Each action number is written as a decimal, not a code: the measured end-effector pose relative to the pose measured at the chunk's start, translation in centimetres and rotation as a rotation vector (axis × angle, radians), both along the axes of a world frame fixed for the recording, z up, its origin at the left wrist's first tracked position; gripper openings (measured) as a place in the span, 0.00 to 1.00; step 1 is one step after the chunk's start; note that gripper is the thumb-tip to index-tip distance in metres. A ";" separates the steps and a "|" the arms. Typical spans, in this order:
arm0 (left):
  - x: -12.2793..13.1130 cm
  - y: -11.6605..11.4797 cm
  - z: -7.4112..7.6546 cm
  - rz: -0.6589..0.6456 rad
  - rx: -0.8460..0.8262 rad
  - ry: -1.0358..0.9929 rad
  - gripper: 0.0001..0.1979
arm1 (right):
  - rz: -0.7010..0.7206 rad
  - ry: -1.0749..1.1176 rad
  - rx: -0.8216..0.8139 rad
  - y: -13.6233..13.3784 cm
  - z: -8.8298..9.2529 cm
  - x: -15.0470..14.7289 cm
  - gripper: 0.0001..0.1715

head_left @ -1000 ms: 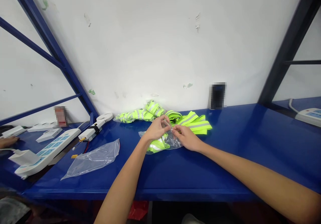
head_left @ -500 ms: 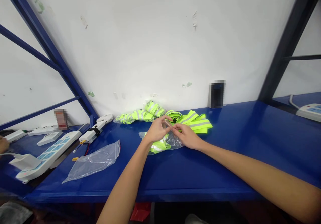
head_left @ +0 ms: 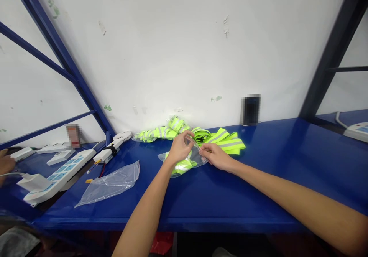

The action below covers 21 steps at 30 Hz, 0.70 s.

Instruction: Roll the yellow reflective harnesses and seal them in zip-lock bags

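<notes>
Clear plastic bag (head_left: 197, 156) holding a neon reflective strap (head_left: 181, 167) rests on the blue bench (head_left: 264, 168); left hand (head_left: 178, 149) and right hand (head_left: 216, 156) pinch its mouth closed-fingered, stretching the edge taut

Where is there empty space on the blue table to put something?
Biggest bare patch: blue table right of the yellow straps. Another lies between the loose bag and the left hand. Crowded where the right hand pinches the filled bag, and by the power strip.
</notes>
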State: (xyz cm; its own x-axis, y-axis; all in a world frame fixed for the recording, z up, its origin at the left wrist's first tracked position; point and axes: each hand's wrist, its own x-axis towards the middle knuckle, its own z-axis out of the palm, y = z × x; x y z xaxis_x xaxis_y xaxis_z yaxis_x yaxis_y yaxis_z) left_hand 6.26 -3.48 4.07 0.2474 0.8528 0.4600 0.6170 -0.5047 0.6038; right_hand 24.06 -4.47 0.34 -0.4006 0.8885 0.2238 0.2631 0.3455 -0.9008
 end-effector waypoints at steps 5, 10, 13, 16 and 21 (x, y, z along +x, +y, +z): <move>0.3 -0.4 0.2 0.009 0.030 -0.012 0.11 | -0.018 0.057 -0.006 -0.6 0.2 -0.2 0.10; 0.9 -0.8 0.1 0.000 0.047 0.016 0.13 | -0.165 -0.034 0.161 -0.6 -0.2 -0.9 0.17; 0.9 -0.8 0.1 -0.021 0.027 -0.012 0.14 | -0.212 -0.135 0.330 -0.5 -0.6 -1.2 0.18; 0.9 -0.6 0.0 -0.054 -0.018 -0.101 0.16 | -0.209 -0.183 0.407 -0.6 -0.9 -1.3 0.15; 0.8 -0.1 -0.2 -0.022 -0.058 -0.180 0.15 | -0.156 -0.200 0.429 -0.9 -0.8 -1.0 0.15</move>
